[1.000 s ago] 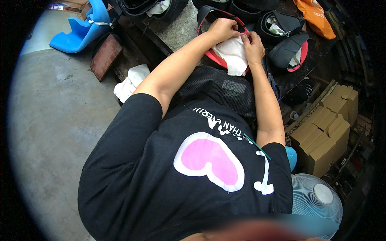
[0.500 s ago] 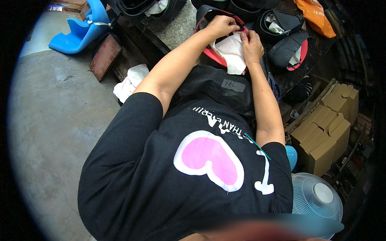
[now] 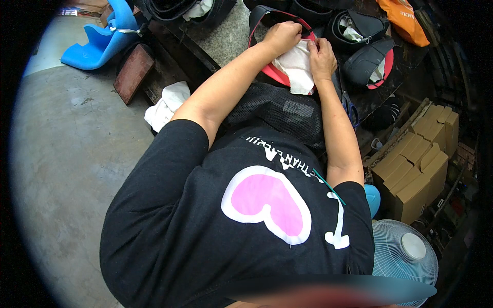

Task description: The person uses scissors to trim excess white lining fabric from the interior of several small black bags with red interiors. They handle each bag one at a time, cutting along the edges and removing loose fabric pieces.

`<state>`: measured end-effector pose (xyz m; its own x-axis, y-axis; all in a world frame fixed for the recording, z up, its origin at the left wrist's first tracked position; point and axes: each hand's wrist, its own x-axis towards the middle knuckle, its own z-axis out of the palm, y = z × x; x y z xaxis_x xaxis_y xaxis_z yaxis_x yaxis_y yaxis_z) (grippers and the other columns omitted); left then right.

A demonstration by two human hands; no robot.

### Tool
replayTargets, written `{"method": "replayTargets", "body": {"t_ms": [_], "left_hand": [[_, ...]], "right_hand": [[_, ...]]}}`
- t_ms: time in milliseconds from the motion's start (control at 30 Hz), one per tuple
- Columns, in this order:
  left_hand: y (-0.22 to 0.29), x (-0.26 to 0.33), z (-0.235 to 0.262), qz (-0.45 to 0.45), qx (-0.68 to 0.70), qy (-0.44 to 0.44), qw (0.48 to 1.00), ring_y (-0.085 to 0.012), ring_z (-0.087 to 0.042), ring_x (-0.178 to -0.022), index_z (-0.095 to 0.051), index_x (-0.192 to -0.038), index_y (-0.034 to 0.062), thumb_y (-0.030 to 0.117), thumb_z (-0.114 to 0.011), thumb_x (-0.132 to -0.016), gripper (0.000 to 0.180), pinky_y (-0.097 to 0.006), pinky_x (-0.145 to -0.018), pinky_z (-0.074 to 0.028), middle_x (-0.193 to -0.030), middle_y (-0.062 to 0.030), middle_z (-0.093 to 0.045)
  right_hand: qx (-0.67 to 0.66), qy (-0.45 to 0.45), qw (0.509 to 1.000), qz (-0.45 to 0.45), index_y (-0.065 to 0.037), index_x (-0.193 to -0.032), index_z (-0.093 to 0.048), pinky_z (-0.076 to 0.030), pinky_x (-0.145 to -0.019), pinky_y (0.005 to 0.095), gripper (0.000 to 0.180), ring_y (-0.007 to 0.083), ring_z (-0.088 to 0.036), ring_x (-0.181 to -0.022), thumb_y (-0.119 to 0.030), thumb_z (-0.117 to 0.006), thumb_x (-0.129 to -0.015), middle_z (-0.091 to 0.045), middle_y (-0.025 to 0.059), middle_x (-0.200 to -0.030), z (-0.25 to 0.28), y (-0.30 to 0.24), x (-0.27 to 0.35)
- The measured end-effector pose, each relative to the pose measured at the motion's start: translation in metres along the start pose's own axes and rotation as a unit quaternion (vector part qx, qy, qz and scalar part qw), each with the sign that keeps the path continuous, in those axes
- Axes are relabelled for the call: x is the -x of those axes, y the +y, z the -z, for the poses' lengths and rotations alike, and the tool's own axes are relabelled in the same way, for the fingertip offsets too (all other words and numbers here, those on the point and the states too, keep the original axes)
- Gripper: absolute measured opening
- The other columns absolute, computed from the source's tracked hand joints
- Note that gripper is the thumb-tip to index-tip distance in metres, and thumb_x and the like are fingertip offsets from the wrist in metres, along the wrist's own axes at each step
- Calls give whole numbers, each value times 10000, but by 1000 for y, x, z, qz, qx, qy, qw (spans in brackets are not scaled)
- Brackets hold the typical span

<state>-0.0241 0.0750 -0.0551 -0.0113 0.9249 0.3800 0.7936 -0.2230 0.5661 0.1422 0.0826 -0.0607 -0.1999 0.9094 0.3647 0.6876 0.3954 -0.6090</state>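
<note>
A black cap [image 3: 257, 19] with a red-edged brim [image 3: 277, 75] lies upturned in front of me, a white cloth lining [image 3: 297, 62] spread inside it. My left hand [image 3: 282, 39] reaches over the opening, its fingers curled closed at the red-edged inner band. To its right, my right hand [image 3: 322, 57] pinches the band's near right side, beside the white lining. The fingertips of both hands are partly hidden, so the exact piece between them is hard to make out. Black mesh fabric [image 3: 277, 110] lies below the brim, over my lap.
More black caps [image 3: 367, 64] sit to the right, with stacked ones behind. Blue-handled scissors [image 3: 352, 111] lie beside my right wrist. An orange bag [image 3: 403, 23] is at the far right, cardboard boxes [image 3: 411, 164] and a fan [image 3: 405, 249] below. A blue foam-like piece [image 3: 100, 43] stands left.
My left hand has shifted slightly, its fingers curling in more over the band. My right hand and the cap stay nearly where they were.
</note>
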Motion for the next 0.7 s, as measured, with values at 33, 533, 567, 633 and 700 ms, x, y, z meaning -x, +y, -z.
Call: {"method": "replayTargets", "body": {"t_ms": [33,533,567,633,700], "left_hand": [[-2,1,-2,9,9,9,1000,-351,-652,-816,-664,-896,35,198,-686,-812,185,-416,-738,-522,-842,-174,-665],[-5,3,-3,93,72,-52,992,-319,-669,-798,-665,-903,36,257,-733,-753,276,-402,-702,-520,-830,-166,-675],[-4,2,-3,99,61,-62,991,-315,-670,-798,-662,-903,39,270,-749,-734,299,-400,-700,-520,-828,-158,-677],[-2,-1,-3,97,19,-58,993,-319,-670,-808,-652,-901,44,290,-771,-705,336,-408,-708,-520,-837,-149,-681],[0,-5,-4,115,-7,-76,990,-324,-667,-841,-643,-900,57,301,-785,-688,353,-420,-732,-519,-872,-141,-684]], "right_hand": [[3,-2,1000,-4,-119,-914,-588,-478,-695,446,218,328,-623,-852,-333,-610,-878,-635,88,-918,0,-1,0],[122,-85,982,-112,-150,-992,-606,-496,-729,501,269,377,-661,-873,-402,-578,-900,-696,118,-945,1,-18,-17],[122,-81,983,-111,-150,-991,-606,-496,-730,502,268,377,-662,-873,-401,-579,-900,-696,119,-948,1,-17,-17],[118,-86,983,-113,-147,-992,-605,-496,-735,501,281,382,-661,-873,-411,-580,-898,-696,121,-954,1,-16,-17],[103,-96,981,-130,-139,-998,-607,-498,-747,497,311,387,-658,-884,-430,-586,-890,-694,129,-969,2,-15,-19]]}}
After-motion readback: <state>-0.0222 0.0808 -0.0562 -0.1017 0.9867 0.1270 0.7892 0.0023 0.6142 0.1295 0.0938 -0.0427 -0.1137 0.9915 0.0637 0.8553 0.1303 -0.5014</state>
